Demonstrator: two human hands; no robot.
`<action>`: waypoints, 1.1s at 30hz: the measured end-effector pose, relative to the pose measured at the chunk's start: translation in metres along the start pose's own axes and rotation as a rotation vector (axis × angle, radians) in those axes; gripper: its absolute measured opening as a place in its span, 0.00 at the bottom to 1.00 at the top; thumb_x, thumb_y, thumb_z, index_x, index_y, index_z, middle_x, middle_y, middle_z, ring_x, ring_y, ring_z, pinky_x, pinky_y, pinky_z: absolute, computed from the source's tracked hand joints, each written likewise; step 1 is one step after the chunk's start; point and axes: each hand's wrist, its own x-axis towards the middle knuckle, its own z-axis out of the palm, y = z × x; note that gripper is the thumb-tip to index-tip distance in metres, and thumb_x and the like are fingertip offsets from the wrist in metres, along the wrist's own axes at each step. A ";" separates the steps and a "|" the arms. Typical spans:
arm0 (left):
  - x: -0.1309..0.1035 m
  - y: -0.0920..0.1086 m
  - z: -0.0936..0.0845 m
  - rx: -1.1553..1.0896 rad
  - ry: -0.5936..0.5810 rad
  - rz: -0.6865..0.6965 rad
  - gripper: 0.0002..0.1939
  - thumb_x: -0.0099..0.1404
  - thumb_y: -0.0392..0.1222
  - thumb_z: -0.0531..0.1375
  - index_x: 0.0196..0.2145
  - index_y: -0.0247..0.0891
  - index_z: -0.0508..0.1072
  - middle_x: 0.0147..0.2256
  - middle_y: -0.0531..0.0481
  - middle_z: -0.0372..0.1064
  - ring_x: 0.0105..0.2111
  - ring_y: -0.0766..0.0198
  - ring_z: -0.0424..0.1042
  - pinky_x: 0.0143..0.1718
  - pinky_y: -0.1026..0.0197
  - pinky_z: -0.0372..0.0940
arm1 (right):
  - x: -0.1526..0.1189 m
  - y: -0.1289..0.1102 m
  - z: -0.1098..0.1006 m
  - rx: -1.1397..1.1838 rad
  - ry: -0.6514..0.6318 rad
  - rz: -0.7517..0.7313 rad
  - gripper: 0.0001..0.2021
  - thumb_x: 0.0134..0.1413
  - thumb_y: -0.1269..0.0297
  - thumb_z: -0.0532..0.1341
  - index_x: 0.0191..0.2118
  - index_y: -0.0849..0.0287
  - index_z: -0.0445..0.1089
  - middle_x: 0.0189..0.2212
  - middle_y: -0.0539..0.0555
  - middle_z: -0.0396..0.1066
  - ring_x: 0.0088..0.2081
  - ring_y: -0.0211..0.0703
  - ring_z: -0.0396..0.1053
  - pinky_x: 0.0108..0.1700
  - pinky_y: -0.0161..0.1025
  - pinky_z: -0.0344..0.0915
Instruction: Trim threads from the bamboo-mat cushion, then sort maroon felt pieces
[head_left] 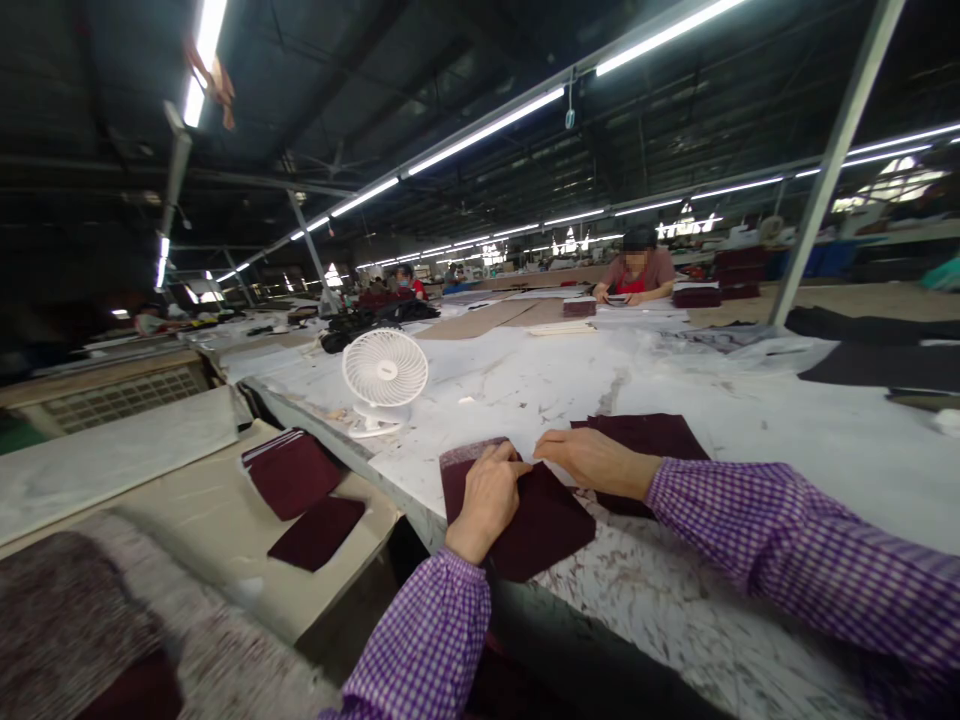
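Note:
A dark maroon fabric piece (544, 525) lies at the near edge of the white table, under my hands. My left hand (489, 497) rests on it with curled fingers, its thumb and fingertips closed at the cloth's upper edge. Just right of them, my right hand (589, 460) has its fingertips pinched together close to that edge. Whatever is in the pinch is too small to make out. A paler speckled strip (472, 452) shows along the far left side of the cloth. Beneath my right wrist lies a second stack of maroon fabric (652, 435).
A white clip fan (385, 370) stands on the table (510, 370) ahead to the left. On a lower beige surface (202, 520) lie maroon pieces (300, 475). A co-worker (637, 275) sits across the table. Dark cloth (889, 365) lies right, near a metal post (836, 165).

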 end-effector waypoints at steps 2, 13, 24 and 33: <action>0.001 0.000 0.000 0.003 0.007 -0.002 0.19 0.67 0.31 0.49 0.45 0.45 0.76 0.37 0.48 0.68 0.40 0.59 0.65 0.43 0.59 0.61 | -0.002 -0.008 0.002 0.065 -0.017 -0.016 0.14 0.59 0.75 0.50 0.45 0.62 0.71 0.42 0.57 0.71 0.40 0.42 0.70 0.40 0.36 0.64; -0.024 -0.040 -0.026 -0.164 0.041 -0.065 0.09 0.63 0.35 0.58 0.34 0.42 0.79 0.33 0.50 0.71 0.37 0.61 0.68 0.39 0.61 0.62 | -0.002 -0.009 0.011 0.103 -0.021 -0.004 0.17 0.59 0.74 0.49 0.46 0.63 0.72 0.43 0.57 0.71 0.40 0.43 0.70 0.41 0.37 0.64; -0.035 -0.044 -0.019 -0.183 0.138 -0.029 0.10 0.66 0.38 0.56 0.35 0.41 0.78 0.33 0.50 0.69 0.36 0.62 0.65 0.40 0.61 0.61 | 0.016 -0.030 -0.014 -0.174 -0.314 0.000 0.27 0.54 0.78 0.50 0.58 0.50 0.64 0.40 0.57 0.69 0.38 0.45 0.69 0.34 0.36 0.60; -0.036 -0.053 -0.021 -0.519 0.134 -0.124 0.10 0.63 0.43 0.58 0.31 0.38 0.78 0.31 0.48 0.70 0.36 0.62 0.67 0.41 0.59 0.62 | 0.038 -0.046 -0.023 -0.300 -0.378 -0.089 0.25 0.58 0.71 0.51 0.60 0.44 0.60 0.36 0.58 0.70 0.32 0.43 0.70 0.31 0.35 0.57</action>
